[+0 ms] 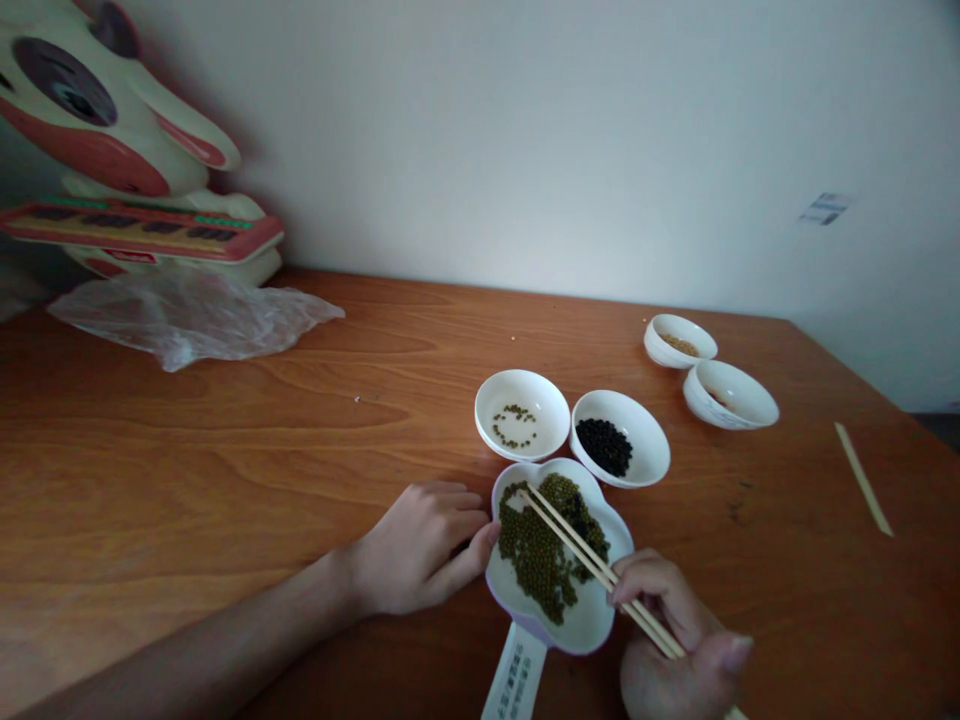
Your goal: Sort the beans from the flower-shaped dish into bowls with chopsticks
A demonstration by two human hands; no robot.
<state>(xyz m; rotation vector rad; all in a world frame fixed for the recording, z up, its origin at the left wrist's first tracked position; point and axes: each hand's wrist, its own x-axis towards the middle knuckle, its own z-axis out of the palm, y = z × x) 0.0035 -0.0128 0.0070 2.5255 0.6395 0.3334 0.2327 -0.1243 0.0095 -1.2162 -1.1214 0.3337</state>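
Observation:
My right hand [670,625] grips a pair of wooden chopsticks [574,540]. Their tips reach into the upper left of a white, flower-shaped dish [600,630] holding green mung beans [536,555], with some black beans among them on the right. Lying palm down on the table, my left hand [424,545] has its thumb out against the dish's left rim. Just behind the dish stand a white bowl [551,415] with a few mung beans and another white bowl [649,445] of black beans [604,446]. A labelled white strip [516,670] juts out below the dish like a handle.
At the back right of the wooden table [405,400], a white bowl [660,350] of pale grains touches another bowl [739,405]. A thin wooden stick [864,480] lies far right. On the left, a crumpled plastic bag [210,315] sits before a cow-shaped toy keyboard [142,230].

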